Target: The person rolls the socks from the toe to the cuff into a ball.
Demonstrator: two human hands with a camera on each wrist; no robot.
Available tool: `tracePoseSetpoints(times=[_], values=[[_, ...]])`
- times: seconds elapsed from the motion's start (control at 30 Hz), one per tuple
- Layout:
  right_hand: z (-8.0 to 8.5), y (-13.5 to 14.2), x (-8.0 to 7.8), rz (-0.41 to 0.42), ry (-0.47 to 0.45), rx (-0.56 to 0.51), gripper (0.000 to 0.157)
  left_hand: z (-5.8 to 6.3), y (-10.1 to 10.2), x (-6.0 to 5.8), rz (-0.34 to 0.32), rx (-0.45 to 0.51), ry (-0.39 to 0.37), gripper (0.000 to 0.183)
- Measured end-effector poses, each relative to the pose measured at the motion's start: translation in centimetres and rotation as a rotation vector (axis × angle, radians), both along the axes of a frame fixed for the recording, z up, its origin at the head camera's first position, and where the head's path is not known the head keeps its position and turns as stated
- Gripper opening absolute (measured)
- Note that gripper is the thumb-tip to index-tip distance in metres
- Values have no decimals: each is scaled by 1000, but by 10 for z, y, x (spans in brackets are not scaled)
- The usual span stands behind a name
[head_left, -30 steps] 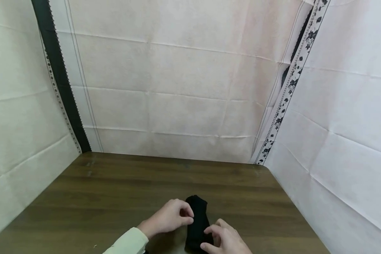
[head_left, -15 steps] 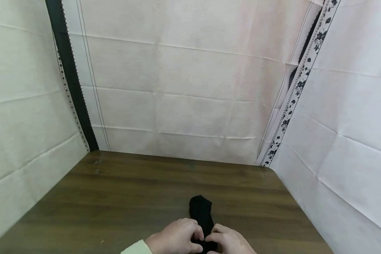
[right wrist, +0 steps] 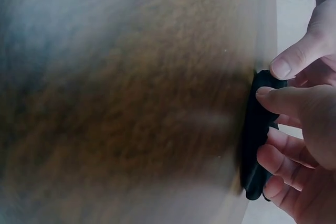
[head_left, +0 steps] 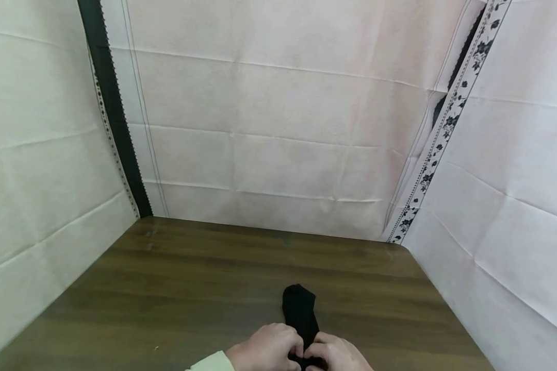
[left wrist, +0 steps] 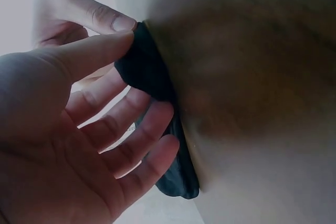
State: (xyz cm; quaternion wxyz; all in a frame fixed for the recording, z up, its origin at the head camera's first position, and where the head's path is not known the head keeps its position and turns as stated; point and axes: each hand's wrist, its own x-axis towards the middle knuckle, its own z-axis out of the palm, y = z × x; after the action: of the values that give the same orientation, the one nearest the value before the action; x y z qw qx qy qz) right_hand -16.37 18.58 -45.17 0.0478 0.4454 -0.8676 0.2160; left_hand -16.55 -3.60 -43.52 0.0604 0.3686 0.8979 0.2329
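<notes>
Moved: both hands have slid nearer to the person since a second ago. They were spread along the sides of the black sock (head_left: 299, 312). Now they meet at its near end.
Left hand: the left hand (head_left: 266, 351) pinches the sock's near end with the thumb. The other fingers (left wrist: 137, 129) are only loosely bent beside the cloth.
Right hand: the right hand (head_left: 336, 354) pinches the same end with its thumb and fingers. Its fingertips touch the left hand's.
Sock place: it lies flat on the brown wooden table (head_left: 176, 288), at the near edge, a bit right of the middle.
Sock pointing: the long way runs from near to far. The round far end points at the back wall and leans a little left.
Sock shape: long, thin and folded flat.
Writing: no words or labels can be read on the sock.
Around: pale creased sheets (head_left: 278, 118) hang behind and at both sides. The right seam has a strip of dark flowers (head_left: 433, 154).
Sleeve: a light green cuff (head_left: 213, 362) shows on the left arm.
</notes>
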Motion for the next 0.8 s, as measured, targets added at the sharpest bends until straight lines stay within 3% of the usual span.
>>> tracePoseSetpoints(times=[0.37, 0.6, 0.8], values=[[-2, 0, -2, -1, -31, 16, 7, -4, 5, 0, 37, -29, -5, 10], [-1, 4, -3, -4, -76, 37, 25, -5, 9, -1, 25, -51, 35, 10], [-2, -1, -1, -37, -44, 50, 9, -4, 7, 0, 29, -42, 10, 14]])
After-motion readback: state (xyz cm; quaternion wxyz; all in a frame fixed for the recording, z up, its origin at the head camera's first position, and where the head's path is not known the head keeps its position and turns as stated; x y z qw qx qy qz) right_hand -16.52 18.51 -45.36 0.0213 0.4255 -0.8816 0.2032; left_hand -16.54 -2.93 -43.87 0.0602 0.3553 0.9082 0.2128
